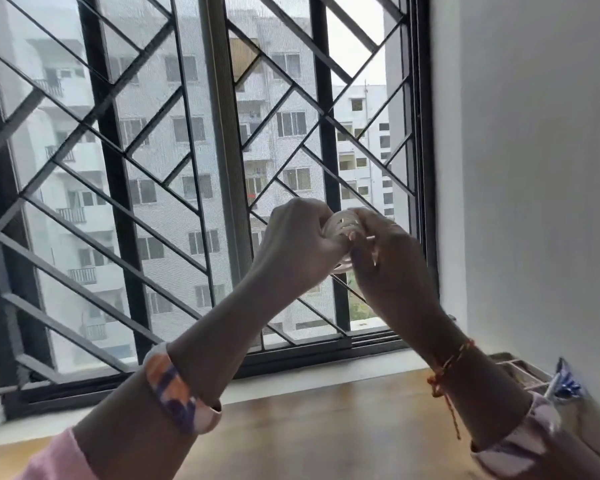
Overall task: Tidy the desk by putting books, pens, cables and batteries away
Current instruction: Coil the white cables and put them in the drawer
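Hands (343, 244) round cable (342, 225); window grille (118, 161)

Wooden worktop (309, 420) below the raised grip, running to the windowsill, a compartmented tray (520, 370) resting on it lower right of the grip

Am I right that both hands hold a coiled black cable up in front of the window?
Not quite: the head view shows the coiled cable is white, not black. The left hand and right hand do hold it up before the window.
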Demonstrator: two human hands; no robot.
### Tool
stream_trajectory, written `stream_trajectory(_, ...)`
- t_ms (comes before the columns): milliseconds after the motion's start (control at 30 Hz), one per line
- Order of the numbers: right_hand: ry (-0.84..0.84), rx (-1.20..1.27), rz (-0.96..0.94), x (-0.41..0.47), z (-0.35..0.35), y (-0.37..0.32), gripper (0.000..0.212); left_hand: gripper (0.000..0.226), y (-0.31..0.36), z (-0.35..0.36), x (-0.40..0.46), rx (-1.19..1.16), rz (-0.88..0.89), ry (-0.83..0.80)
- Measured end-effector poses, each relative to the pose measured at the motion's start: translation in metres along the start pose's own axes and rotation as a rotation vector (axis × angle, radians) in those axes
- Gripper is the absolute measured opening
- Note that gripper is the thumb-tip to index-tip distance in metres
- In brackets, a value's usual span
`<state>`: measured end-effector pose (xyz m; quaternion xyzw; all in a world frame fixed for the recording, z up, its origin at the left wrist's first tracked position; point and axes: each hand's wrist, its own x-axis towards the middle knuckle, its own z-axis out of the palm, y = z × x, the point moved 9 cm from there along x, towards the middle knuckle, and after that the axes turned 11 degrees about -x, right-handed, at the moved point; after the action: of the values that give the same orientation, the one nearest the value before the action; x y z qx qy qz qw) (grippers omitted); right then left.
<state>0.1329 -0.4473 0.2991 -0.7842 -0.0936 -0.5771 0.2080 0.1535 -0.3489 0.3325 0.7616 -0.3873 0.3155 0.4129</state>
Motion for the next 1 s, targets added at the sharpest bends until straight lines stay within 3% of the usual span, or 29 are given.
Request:
stream_trajectory(133,0.045,0.001,0.055,-0.005,0.002,0.001,0.025,0.035,-0.005,-0.001,-0.004,0.020,-0.007,0.082)
stream_trajectory(233,0.039,0.050,0.114,-0.009,0.004,0.004,0.028,0.031,0.000,-0.005,-0.003,0.059,0.034,0.100)
stream_trajectory(400,-0.101,0.138,0.180,-0.016,0.018,0.018,0.038,0.021,-0.002,0.001,-0.005,0.050,0.052,-0.004)
stream_trajectory(500,-0.124,0.339,0.293,-0.022,0.022,0.025,0.046,0.012,-0.022,0.009,-0.002,-0.152,-0.044,-0.068)
stream_trajectory(633,-0.202,0.639,0.470,-0.025,0.028,0.029,0.012,0.020,-0.046,0.016,-0.003,-0.439,-0.220,-0.103)
stream_trajectory(867,-0.257,0.652,0.536,-0.023,0.032,0.032,0.016,0.024,-0.041,0.008,-0.005,-0.536,-0.133,0.197)
stream_trajectory(1000,-0.278,0.650,0.524,-0.028,0.033,0.026,0.013,0.024,-0.048,0.017,-0.004,-0.709,-0.206,0.178)
